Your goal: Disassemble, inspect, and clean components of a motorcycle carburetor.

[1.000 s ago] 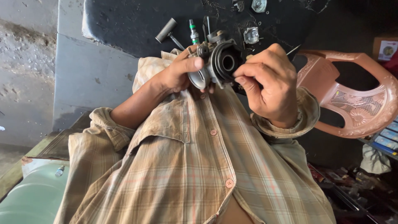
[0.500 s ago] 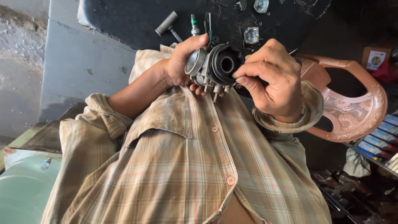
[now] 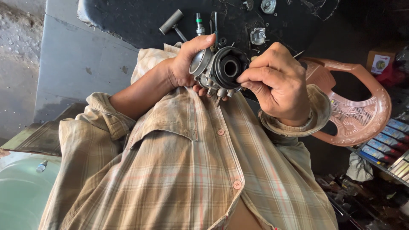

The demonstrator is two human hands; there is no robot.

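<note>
The person held a metal carburetor (image 3: 219, 70) up in front of the chest, above a plaid shirt (image 3: 183, 170), with its black round opening turned toward the camera. The left hand (image 3: 187, 64) wrapped the carburetor's left side, thumb across the top and fingers underneath, so its grip was pressed around the body of the part. The right hand (image 3: 277, 85) met it from the other side, thumb and forefinger pinched together against the black rim at the carburetor's right edge, the other fingers curled in. Small brass-coloured fittings stuck out below the part, just above the shirt's collar. Behind the hands lay a dark table (image 3: 136, 21), carrying 1 hammer-like tool with a grey head (image 3: 171, 22), 1 screwdriver with a green band (image 3: 199, 23) just beside it, and 2 small metal parts: a squarish one (image 3: 257, 36) and a round one (image 3: 268, 5) near the top edge. A pink plastic chair (image 3: 362, 110) stood to the right, close to the right sleeve cuff. Flat blue packets (image 3: 383, 145) lay past the chair at the right edge, and a pale green curved surface (image 3: 21, 196) filled the lower left corner.
</note>
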